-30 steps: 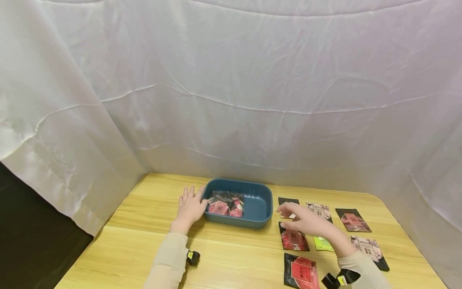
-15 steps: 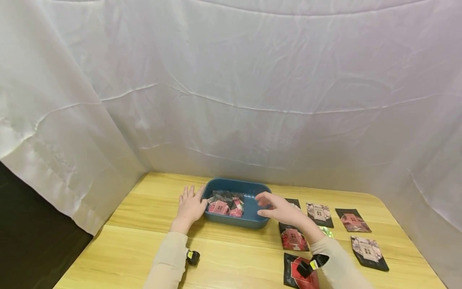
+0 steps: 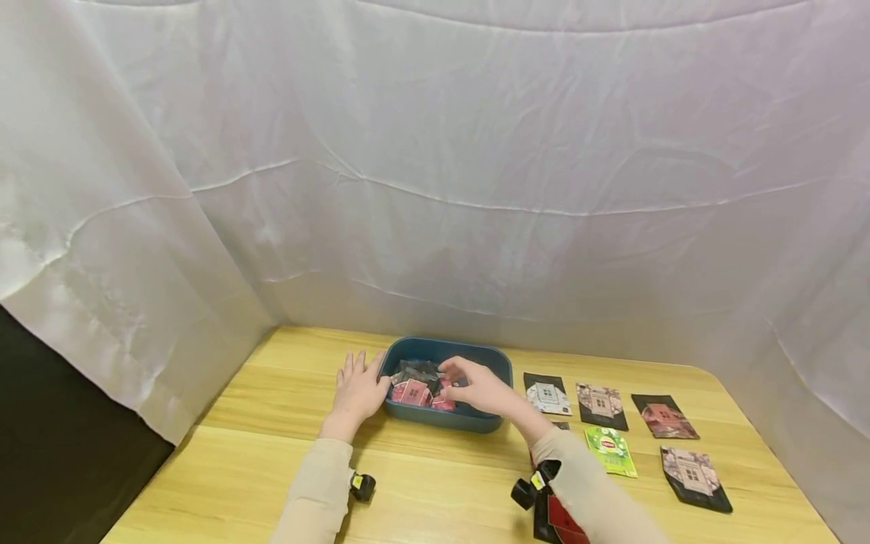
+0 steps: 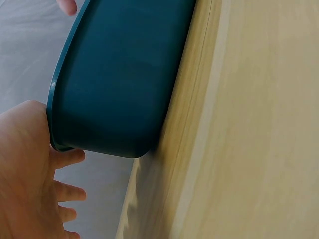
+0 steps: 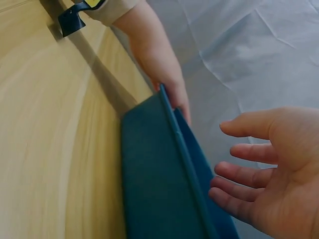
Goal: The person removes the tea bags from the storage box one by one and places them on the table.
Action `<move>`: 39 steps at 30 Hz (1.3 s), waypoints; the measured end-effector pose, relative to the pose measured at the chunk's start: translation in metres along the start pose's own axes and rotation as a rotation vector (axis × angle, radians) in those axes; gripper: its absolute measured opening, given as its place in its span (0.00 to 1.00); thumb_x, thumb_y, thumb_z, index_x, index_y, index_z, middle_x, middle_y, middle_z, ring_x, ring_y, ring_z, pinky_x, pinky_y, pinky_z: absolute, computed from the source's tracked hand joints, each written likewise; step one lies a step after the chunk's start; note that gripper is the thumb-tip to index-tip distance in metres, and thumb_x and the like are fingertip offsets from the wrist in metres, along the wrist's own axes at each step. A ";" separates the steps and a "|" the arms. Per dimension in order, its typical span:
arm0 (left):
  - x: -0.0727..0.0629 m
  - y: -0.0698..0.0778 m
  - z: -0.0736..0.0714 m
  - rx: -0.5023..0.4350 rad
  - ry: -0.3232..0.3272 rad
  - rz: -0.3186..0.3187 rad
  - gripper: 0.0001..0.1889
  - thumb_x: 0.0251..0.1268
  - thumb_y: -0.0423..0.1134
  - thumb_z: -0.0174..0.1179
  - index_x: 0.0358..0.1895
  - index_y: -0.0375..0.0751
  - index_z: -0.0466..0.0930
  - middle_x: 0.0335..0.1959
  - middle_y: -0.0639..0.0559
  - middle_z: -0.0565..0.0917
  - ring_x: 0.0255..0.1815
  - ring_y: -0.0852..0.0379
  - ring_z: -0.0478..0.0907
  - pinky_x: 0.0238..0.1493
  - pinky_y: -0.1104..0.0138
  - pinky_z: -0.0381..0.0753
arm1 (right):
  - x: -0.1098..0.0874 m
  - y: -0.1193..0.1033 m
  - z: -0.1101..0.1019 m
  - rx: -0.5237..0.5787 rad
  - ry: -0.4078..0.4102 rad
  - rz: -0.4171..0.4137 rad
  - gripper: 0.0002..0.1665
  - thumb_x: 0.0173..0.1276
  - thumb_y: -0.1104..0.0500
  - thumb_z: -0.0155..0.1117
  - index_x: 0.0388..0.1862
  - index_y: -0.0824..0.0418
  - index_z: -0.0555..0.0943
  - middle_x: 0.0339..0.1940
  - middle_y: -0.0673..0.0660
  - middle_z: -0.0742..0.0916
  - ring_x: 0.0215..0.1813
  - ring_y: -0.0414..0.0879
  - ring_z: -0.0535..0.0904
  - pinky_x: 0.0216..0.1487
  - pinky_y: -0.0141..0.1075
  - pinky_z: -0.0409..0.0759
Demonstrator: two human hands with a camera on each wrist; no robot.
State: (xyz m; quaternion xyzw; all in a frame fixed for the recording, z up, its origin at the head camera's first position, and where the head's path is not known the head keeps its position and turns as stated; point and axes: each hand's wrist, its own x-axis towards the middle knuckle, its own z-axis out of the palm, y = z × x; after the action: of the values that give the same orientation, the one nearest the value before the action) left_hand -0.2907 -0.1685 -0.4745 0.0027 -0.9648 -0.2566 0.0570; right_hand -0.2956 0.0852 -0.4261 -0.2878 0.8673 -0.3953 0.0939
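A dark blue rectangular plastic box point(image 3: 442, 416) stands near the table's back edge, with several flat packets point(image 3: 414, 393) heaped in its left part, black with pink-red labels. My left hand point(image 3: 356, 389) rests at its left end, fingers straight and spread, thumb at the rim. In the left wrist view, the left hand point(image 4: 30, 169) touches the corner of the box point(image 4: 114, 79). Over the box, just at the heap's right side, is my right hand point(image 3: 479, 387). Seen from the right wrist, that hand point(image 5: 269, 169) has loosely bent fingers and holds nothing.
To the right of the box lie several packets: a black-and-white one point(image 3: 547, 394), two with pink blossoms point(image 3: 601, 404), a red-labelled one point(image 3: 664, 415) and a green tea sachet point(image 3: 609, 450). The right forearm covers red-and-black packets point(image 3: 564, 521). A white curtain point(image 3: 435, 227) hangs behind.
My right hand has moved left from above the loose packets, across the box's right rim, to the heap inside. This uncovers the green sachet and the black-and-white packet. The left hand stays put.
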 end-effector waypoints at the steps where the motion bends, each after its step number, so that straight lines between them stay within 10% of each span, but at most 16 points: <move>1: 0.000 0.000 0.000 -0.001 -0.001 -0.001 0.30 0.70 0.48 0.46 0.74 0.48 0.61 0.77 0.33 0.53 0.80 0.31 0.39 0.75 0.35 0.41 | 0.004 0.000 0.003 0.001 0.006 0.002 0.24 0.66 0.55 0.65 0.60 0.57 0.75 0.55 0.64 0.83 0.57 0.57 0.79 0.53 0.48 0.79; 15: -0.002 0.002 -0.001 -0.010 -0.009 -0.011 0.30 0.70 0.49 0.46 0.75 0.49 0.61 0.78 0.33 0.52 0.80 0.33 0.37 0.76 0.36 0.40 | 0.040 0.005 0.036 -0.023 0.063 0.059 0.27 0.65 0.61 0.64 0.61 0.66 0.73 0.59 0.69 0.80 0.62 0.64 0.76 0.59 0.57 0.76; 39: -0.002 0.003 -0.001 -0.018 -0.005 -0.006 0.30 0.70 0.47 0.45 0.75 0.49 0.60 0.78 0.33 0.52 0.80 0.32 0.37 0.75 0.36 0.39 | 0.044 0.010 0.047 -0.100 0.041 0.130 0.29 0.65 0.60 0.64 0.65 0.66 0.71 0.62 0.68 0.79 0.47 0.53 0.80 0.53 0.50 0.78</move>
State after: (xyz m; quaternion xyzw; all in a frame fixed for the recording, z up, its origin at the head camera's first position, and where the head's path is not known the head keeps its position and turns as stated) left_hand -0.2884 -0.1657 -0.4725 0.0046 -0.9627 -0.2653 0.0538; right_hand -0.3177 0.0352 -0.4619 -0.2269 0.9045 -0.3503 0.0870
